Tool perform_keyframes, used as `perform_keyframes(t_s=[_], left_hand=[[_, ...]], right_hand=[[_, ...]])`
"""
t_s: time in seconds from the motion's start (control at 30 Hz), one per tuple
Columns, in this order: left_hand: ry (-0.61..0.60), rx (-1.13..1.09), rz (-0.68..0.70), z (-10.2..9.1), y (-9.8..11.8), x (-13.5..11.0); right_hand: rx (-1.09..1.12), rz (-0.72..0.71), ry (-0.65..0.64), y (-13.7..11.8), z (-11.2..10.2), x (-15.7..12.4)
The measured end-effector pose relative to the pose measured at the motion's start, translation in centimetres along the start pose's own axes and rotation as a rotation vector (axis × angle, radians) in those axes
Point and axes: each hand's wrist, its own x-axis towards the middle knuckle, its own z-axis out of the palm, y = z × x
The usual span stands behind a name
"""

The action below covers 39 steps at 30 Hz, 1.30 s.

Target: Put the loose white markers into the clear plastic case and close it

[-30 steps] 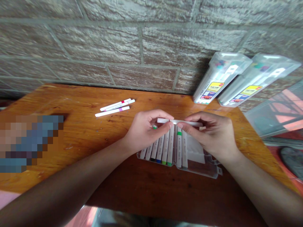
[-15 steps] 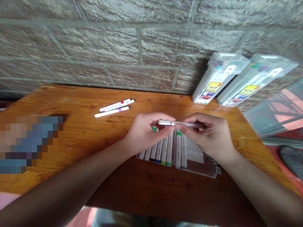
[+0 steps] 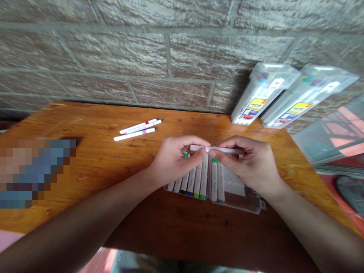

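Note:
A white marker (image 3: pixel 227 150) lies level between my two hands, above an open clear plastic case (image 3: pixel 250 204). My left hand (image 3: pixel 184 157) pinches its left end between thumb and fingers. Gripping the right part of the same marker, my right hand (image 3: pixel 247 159) has its thumb close to the left thumb. Below them, several white markers (image 3: pixel 196 178) with green, blue and dark ends lie side by side in the case's left half. Two more markers (image 3: pixel 217 182) sit in the right half, one with a green band. The hands hide the case's upper part.
Loose white markers (image 3: pixel 138 132) with red and purple bands lie on the wooden table (image 3: pixel 93 121) at the left. Two tall clear marker boxes (image 3: pixel 253 94) stand by the stone wall (image 3: pixel 187 57) at the back right. A pixelated patch covers the left side.
Both hands stay nearly in place. The marker has turned slightly between the fingers, and the dark ring near its left end shows less.

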Motion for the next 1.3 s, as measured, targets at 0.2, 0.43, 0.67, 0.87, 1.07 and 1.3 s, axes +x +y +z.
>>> perform_keyframes(t_s=[0.2, 0.43, 0.67, 0.87, 1.07, 1.3], left_hand=[[-0.002, -0.010, 0.006, 0.0, 0.1, 0.0], [0.002, -0.025, 0.040, 0.1, 0.0, 0.1], [-0.001, -0.039, 0.081, 0.0, -0.7, 0.1], [-0.003, -0.069, 0.080, 0.0, -0.9, 0.0], [0.000, -0.041, 0.061, 0.0, -0.7, 0.0], [0.008, 0.015, 0.068, 0.0, -0.3, 0.0]], right_hand=[[0.003, 0.009, -0.013, -0.1, 0.0, 0.1], [-0.002, 0.011, -0.015, -0.1, -0.2, -0.1], [-0.026, -0.020, 0.013, -0.3, 0.0, 0.0], [-0.037, -0.031, 0.004, -0.2, -0.1, 0.0], [-0.024, -0.017, -0.009, -0.1, -0.2, 0.0], [-0.030, -0.043, 0.007, -0.2, 0.1, 0.1]])
